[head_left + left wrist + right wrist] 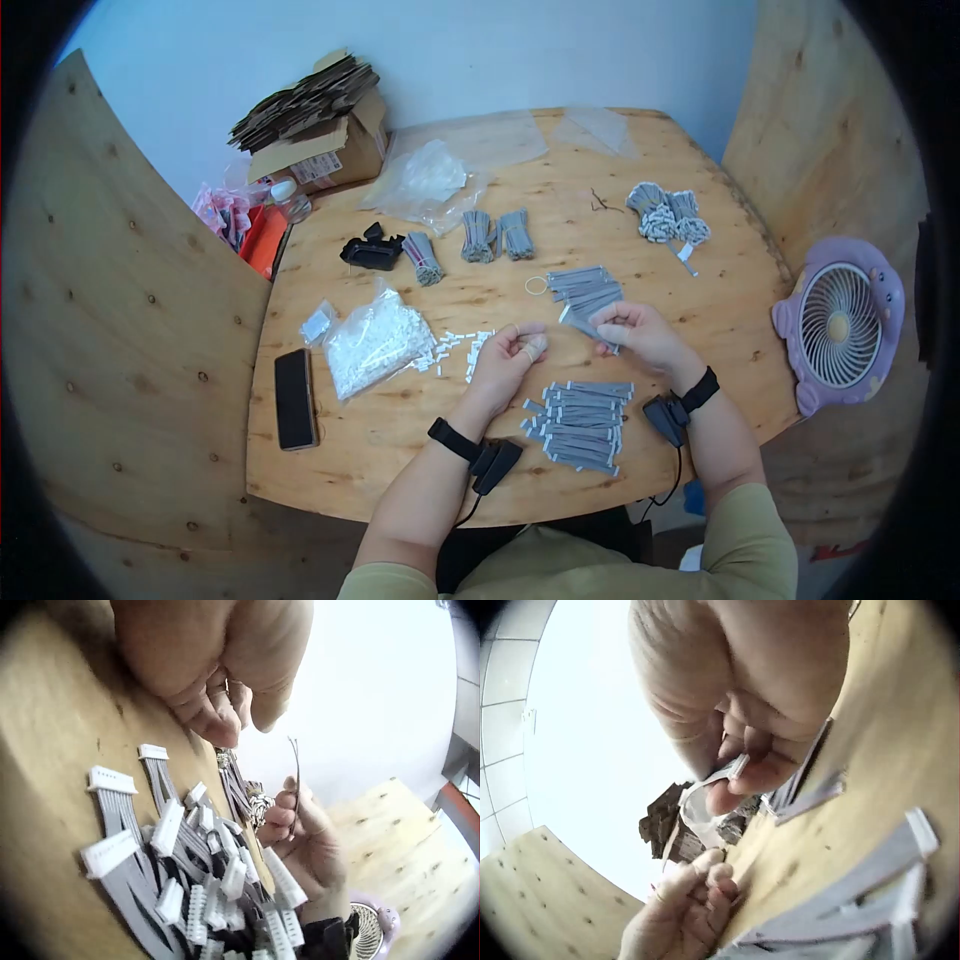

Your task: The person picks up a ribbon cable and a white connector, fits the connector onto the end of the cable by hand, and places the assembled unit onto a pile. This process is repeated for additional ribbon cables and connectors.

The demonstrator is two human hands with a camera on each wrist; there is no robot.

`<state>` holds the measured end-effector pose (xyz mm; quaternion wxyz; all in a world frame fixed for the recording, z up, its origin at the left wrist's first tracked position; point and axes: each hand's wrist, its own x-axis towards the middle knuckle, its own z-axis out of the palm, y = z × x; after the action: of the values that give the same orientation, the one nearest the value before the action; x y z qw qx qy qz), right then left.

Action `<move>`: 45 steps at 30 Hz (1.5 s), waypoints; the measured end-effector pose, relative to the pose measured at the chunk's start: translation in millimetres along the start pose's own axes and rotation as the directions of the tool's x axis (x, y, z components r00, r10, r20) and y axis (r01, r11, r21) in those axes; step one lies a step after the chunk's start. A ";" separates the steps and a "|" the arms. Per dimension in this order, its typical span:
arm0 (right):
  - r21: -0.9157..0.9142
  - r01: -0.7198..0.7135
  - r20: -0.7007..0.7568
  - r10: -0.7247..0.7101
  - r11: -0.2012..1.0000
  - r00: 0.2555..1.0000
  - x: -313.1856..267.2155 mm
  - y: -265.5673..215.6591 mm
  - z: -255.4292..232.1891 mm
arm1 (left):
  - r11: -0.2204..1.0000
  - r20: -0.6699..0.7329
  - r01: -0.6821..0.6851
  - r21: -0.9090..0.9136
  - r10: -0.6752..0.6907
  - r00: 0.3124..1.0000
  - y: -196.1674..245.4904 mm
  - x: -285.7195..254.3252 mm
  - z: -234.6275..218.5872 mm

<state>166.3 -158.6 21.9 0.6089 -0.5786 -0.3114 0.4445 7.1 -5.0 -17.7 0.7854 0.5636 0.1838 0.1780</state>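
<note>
My right hand (640, 335) pinches a short grey ribbon cable (585, 325) with a white connector end (739, 766) showing between thumb and fingers. Bare wire ends (294, 746) stick up from it in the left wrist view. Its far part overlaps a loose row of grey cables (590, 288) in the head view. My left hand (505, 365) is beside the scattered white connector housings (450, 350), fingers bent and thumb close to them. I cannot tell whether a small piece sits between those fingertips. Between my forearms lies a pile of grey cables (580, 425) with white connectors.
A clear bag of white housings (375, 345) and a phone (295, 398) lie at left. Behind are tied cable bundles (478, 237), a black object (372, 250), plastic bags (430, 185) and a cardboard box (335, 150). More bundles (668, 212) and a purple fan (840, 320) stand right.
</note>
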 end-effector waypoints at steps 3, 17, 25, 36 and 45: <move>-0.063 0.013 -0.170 -0.023 0.998 0.985 13.3 -27.2 -1.1 | 0.992 -0.044 -0.075 0.099 0.080 0.996 -5.9 1.6 -0.7; -0.758 -0.031 -0.102 -0.071 0.652 0.992 65.6 -65.0 -10.2 | 0.982 -0.069 -0.190 0.007 0.190 0.979 -11.1 5.6 -7.5; -0.903 0.014 -0.087 -0.215 0.428 0.973 29.9 6.7 15.4 | 0.914 -0.389 -0.403 -0.035 0.359 0.848 23.9 3.4 -25.7; -0.232 0.010 0.050 0.002 0.973 0.999 17.3 5.7 17.9 | 0.379 0.191 -0.346 0.858 0.389 0.901 48.3 -19.1 -46.6; 0.044 -0.178 0.201 0.166 0.983 0.965 21.5 10.6 25.4 | 0.318 0.234 -0.327 0.890 0.298 0.926 42.8 -15.1 -43.2</move>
<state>150.5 -129.0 12.1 0.5516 -0.5378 -0.3047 0.5601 -30.3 36.0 11.5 0.2947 0.9284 0.1282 0.1867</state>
